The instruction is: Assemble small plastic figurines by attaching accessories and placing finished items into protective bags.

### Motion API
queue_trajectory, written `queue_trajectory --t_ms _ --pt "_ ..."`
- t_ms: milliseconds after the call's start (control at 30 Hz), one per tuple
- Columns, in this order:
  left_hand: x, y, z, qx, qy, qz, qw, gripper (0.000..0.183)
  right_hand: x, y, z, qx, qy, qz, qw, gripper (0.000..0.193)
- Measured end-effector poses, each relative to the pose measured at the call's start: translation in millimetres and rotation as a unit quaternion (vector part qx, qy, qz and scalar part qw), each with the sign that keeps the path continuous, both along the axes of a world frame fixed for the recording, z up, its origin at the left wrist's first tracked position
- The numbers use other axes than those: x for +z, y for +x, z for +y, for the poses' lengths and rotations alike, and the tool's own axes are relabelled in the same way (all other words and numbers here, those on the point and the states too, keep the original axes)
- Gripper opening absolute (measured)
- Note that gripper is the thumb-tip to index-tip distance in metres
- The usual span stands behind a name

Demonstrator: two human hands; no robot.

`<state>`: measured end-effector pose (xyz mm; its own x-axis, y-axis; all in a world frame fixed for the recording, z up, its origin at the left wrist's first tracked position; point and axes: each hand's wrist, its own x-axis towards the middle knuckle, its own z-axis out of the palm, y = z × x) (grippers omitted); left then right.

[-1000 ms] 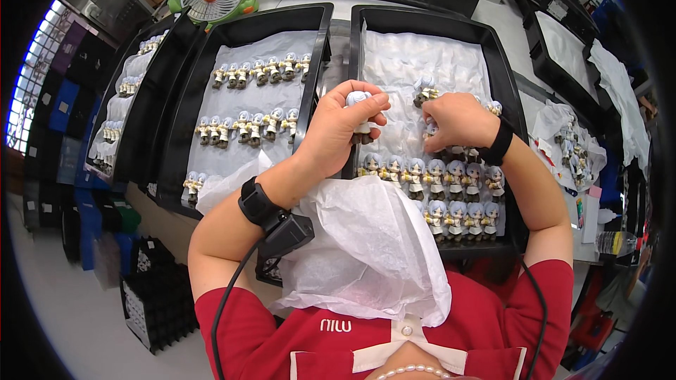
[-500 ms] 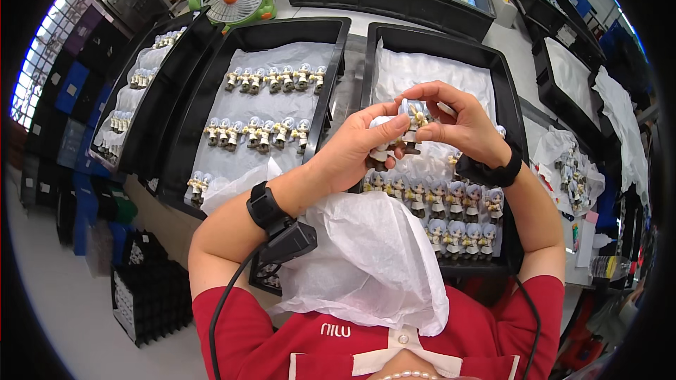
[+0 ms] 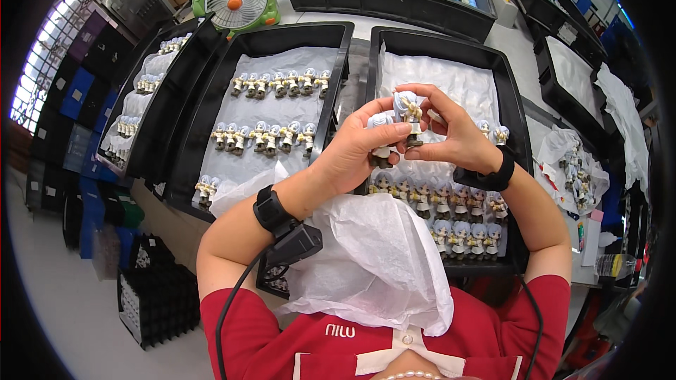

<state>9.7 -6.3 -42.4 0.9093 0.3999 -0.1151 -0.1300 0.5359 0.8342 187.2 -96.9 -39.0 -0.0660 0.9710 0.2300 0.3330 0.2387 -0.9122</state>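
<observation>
A pale-haired figurine point(image 3: 410, 121) stands upright beside a second figurine point(image 3: 380, 142) (both dark-footed).

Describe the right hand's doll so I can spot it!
Find the big black tray under the right wristband. Above it, the right hand holds the pale-haired doll. It shows higher, and less covered, than the doll in the left hand.

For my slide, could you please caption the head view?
Figurine in left hand, another in right hand, over a black tray.

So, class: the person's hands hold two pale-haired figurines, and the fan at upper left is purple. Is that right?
Purple is wrong: in the head view, the fan at upper left is green. The left hand and right hand do hold two pale-haired figurines.
</observation>
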Motion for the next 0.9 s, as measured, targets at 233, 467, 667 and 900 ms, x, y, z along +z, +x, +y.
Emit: queue_trajectory --t_ms 233,467,667,900 --pt "0 -1 -2 0.033 0.025 0.003 0.999 0.051 2 0 0 -0.013 0.002 -0.022 1.0 0.072" --pt "-9 2 6 0.147 0.091 0.007 0.985 0.047 6 -2 -1 -0.036 0.064 -0.134 0.988 0.069" --pt "-4 3 3 0.15 0.132 0.03 0.979 0.032 8 -1 -3 -0.048 0.056 -0.157 0.985 0.068" --pt "-7 3 5 0.139 0.105 0.025 0.984 0.027 11 0 -5 -0.066 0.071 -0.137 0.986 0.067"
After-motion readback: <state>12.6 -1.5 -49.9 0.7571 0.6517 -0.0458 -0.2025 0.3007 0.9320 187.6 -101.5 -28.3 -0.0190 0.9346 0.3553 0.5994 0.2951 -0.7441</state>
